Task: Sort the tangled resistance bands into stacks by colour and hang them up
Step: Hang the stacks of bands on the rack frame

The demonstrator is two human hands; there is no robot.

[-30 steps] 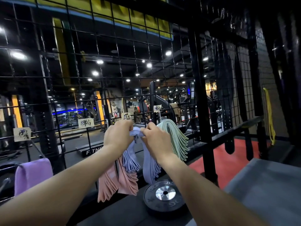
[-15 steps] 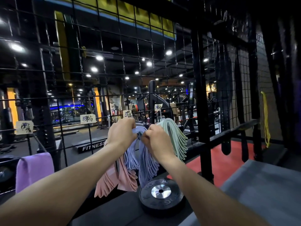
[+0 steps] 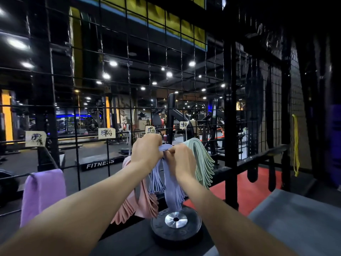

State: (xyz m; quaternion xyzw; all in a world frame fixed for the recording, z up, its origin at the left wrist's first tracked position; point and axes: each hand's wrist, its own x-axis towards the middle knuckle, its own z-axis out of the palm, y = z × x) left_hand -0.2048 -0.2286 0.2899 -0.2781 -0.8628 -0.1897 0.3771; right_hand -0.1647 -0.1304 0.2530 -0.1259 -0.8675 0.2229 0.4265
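Note:
A stack of lavender-blue resistance bands (image 3: 171, 191) hangs over a hook on the black wire grid (image 3: 118, 93). My left hand (image 3: 146, 151) and my right hand (image 3: 181, 160) both pinch the top fold of this stack, side by side. Pink bands (image 3: 140, 204) hang just left of it, partly behind my left forearm. Mint-green bands (image 3: 202, 161) hang to the right, behind my right hand. A purple stack (image 3: 43, 193) hangs far left on the grid.
Paper labels (image 3: 106, 133) are fixed to the grid above each stack. A black weight plate (image 3: 176, 225) lies on the dark shelf below the bands. A grey padded surface (image 3: 295, 224) sits at lower right. A yellow band (image 3: 295, 145) hangs on the right mesh.
Both hands stay on the top of the lavender-blue stack; they have shifted slightly closer together. The view has drifted a little.

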